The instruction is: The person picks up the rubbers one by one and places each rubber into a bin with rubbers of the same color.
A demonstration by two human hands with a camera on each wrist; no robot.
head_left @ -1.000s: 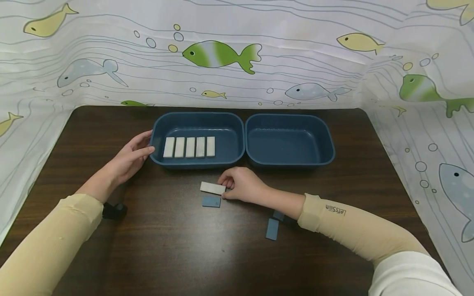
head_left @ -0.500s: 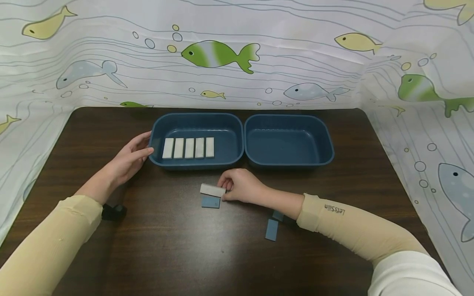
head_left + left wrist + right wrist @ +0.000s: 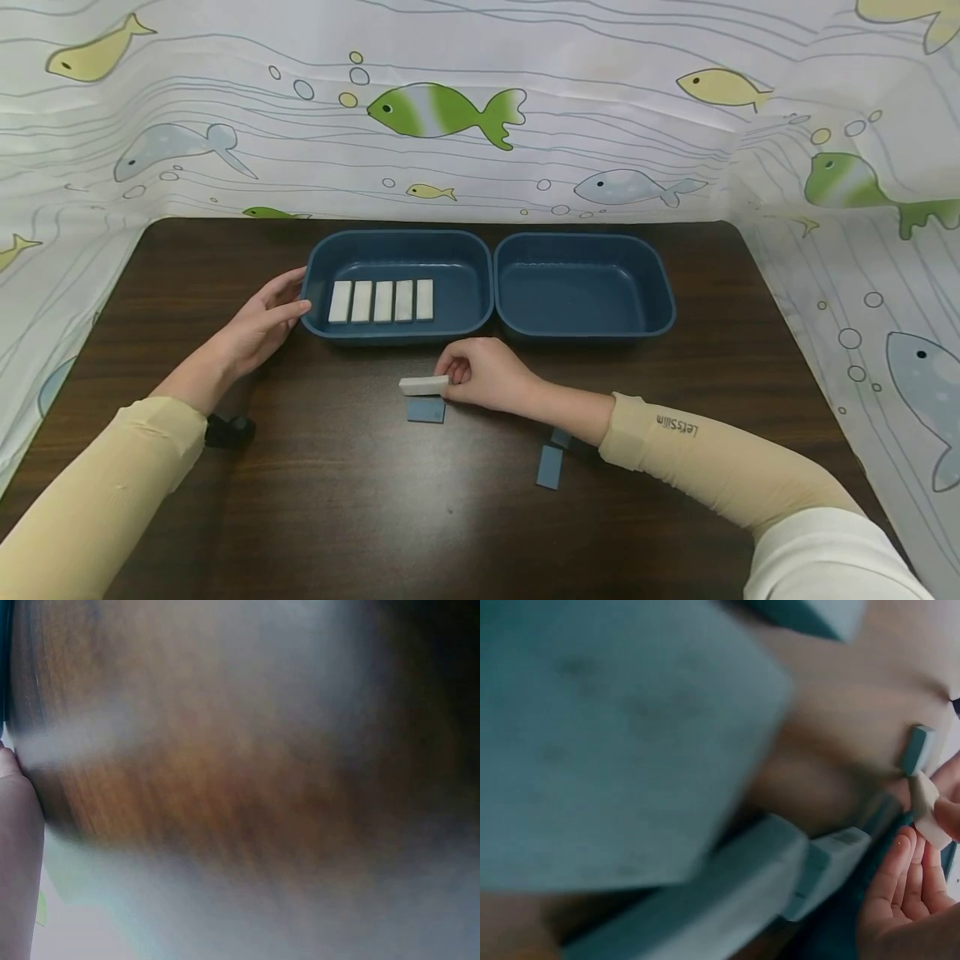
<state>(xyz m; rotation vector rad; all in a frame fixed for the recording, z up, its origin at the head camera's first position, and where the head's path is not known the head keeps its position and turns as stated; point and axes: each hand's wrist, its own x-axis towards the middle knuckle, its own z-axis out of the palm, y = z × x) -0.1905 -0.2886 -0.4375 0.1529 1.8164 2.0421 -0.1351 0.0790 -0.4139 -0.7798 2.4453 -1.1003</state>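
In the head view, my right hand [image 3: 487,375] pinches one end of a slim white rectangular block [image 3: 423,386] between thumb and fingers. The block sits tilted just above a blue-grey block [image 3: 425,410] lying on the table. The right wrist view shows the pale block [image 3: 928,814] pinched, with curled fingers [image 3: 911,881] below it. My left hand [image 3: 262,321] rests against the left end of the left blue bin [image 3: 401,337], thumb at the rim and fingers along the outer wall. Several white blocks [image 3: 383,302] stand in a row inside that bin.
A second blue bin [image 3: 585,335] adjoins the first on its right. Blue-grey blocks [image 3: 550,467] lie by my right forearm, one partly hidden beneath it. A small black object [image 3: 228,432] is at my left wrist. A fish-printed sheet [image 3: 480,50] surrounds the dark table.
The white block has turned in my right fingers, so its narrow edge now faces the camera, and has shifted slightly left. My left hand stays at the bin.
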